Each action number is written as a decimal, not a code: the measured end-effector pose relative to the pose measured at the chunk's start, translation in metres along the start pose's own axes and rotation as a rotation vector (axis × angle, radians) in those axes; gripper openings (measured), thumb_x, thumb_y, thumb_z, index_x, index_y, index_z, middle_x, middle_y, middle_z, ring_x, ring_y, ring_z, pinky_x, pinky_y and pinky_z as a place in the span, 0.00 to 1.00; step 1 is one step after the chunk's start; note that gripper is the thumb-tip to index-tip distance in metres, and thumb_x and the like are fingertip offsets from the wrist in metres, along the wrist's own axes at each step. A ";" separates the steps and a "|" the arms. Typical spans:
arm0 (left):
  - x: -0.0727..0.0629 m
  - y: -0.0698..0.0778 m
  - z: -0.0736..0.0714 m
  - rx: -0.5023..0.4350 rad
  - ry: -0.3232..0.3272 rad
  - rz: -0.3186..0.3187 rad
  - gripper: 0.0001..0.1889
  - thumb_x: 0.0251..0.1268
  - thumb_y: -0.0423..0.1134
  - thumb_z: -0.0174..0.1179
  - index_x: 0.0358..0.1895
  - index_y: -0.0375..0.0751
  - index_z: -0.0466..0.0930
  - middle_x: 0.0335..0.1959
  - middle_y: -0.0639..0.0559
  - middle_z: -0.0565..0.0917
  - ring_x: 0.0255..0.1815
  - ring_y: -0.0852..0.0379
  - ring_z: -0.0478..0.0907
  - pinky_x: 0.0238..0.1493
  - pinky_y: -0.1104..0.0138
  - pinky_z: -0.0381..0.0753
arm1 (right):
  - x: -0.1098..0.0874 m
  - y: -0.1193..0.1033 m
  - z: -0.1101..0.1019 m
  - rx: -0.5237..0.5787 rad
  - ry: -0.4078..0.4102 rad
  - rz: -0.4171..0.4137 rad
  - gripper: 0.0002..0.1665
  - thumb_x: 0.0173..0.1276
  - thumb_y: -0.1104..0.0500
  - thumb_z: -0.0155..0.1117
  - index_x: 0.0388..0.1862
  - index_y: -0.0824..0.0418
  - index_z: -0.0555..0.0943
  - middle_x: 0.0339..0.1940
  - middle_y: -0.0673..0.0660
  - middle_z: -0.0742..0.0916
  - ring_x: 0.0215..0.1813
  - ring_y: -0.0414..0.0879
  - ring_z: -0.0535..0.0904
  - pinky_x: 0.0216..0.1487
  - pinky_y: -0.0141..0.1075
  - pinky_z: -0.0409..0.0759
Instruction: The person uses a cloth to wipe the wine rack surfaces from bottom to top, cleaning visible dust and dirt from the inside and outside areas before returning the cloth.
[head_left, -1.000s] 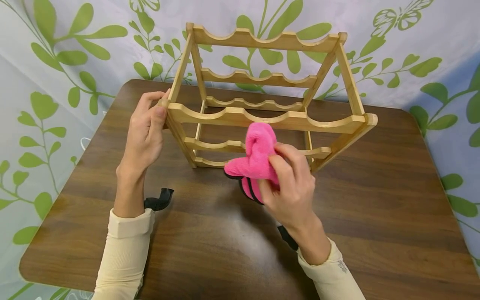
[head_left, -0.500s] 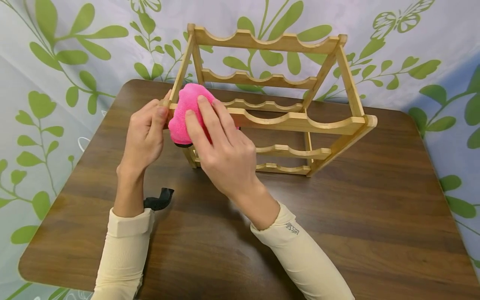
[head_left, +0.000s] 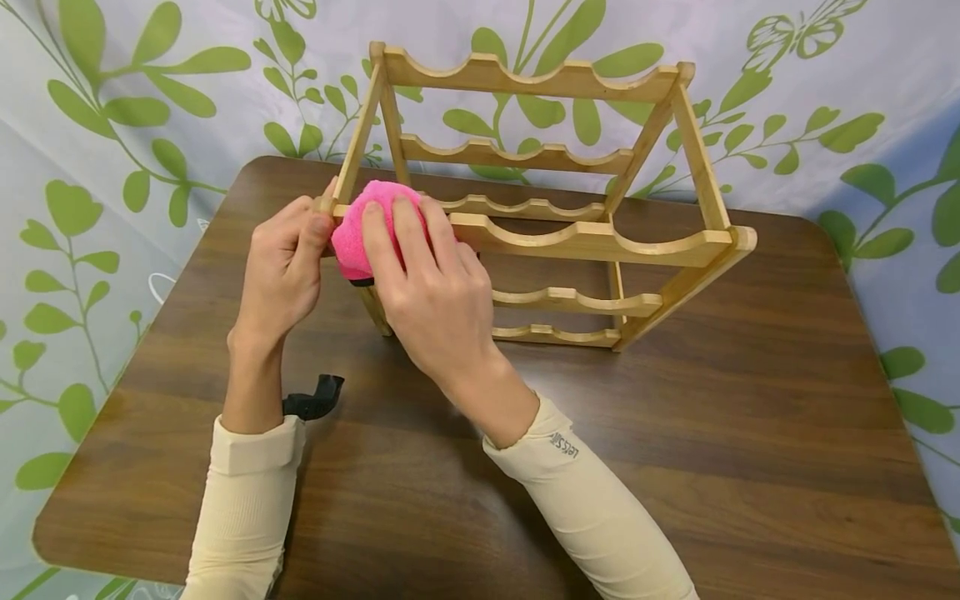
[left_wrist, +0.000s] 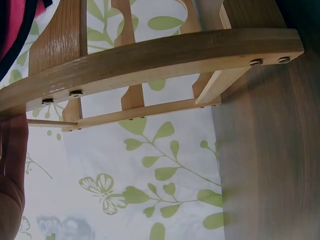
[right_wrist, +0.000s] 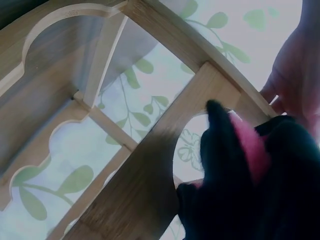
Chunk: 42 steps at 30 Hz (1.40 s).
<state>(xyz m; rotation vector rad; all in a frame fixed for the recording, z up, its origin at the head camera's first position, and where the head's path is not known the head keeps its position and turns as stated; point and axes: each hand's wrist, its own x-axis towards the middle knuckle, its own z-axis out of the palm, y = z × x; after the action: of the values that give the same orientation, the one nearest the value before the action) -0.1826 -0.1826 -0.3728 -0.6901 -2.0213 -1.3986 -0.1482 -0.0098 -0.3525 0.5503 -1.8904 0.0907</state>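
Observation:
A light wooden wine rack (head_left: pixel 600 242) with scalloped rails stands on the table. At its upper front left corner, my left hand (head_left: pixel 281 271) grips the frame with the thumb on the near side. My right hand (head_left: pixel 438 292) holds a pink cloth (head_left: pixel 348 248) with black edging against the left end of the upper front rail, right beside the left hand. Several fingers lie over the cloth; the right thumb is hidden. In the right wrist view, the cloth's dark edge and pink fold (right_wrist: pixel 252 150) hang at the rail's curved cutout.
The brown wooden table (head_left: pixel 712 458) extends around the rack. Behind it hangs a white curtain (head_left: pixel 795 158) with green leaves and butterflies. A black strap end (head_left: pixel 315 400) sticks out at the left wrist. A thin white cord (head_left: pixel 157 287) shows past the table's left edge.
My right hand has carried the cloth from the rail's middle to its left end and laid it over the wood, then shifted slightly. The left hand keeps its grip on the corner.

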 end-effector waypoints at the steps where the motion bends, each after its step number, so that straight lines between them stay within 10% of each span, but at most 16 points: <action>1: 0.000 0.000 0.000 -0.003 -0.003 -0.002 0.33 0.72 0.57 0.50 0.26 0.25 0.79 0.26 0.52 0.75 0.26 0.62 0.76 0.33 0.76 0.79 | 0.000 0.001 -0.001 -0.005 -0.006 -0.002 0.12 0.71 0.61 0.60 0.50 0.59 0.84 0.47 0.56 0.86 0.52 0.53 0.80 0.30 0.35 0.81; 42: 0.001 -0.003 0.004 -0.024 0.048 -0.057 0.38 0.67 0.64 0.46 0.28 0.24 0.79 0.29 0.59 0.78 0.28 0.65 0.80 0.34 0.76 0.82 | -0.005 0.034 -0.037 0.114 -0.060 0.058 0.15 0.71 0.66 0.58 0.53 0.62 0.84 0.53 0.61 0.85 0.56 0.57 0.80 0.43 0.44 0.83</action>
<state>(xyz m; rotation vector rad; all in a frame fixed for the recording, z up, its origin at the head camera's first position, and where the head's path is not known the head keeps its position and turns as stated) -0.1862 -0.1794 -0.3753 -0.6076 -2.0037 -1.4611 -0.1293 0.0341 -0.3360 0.5818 -1.9690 0.2232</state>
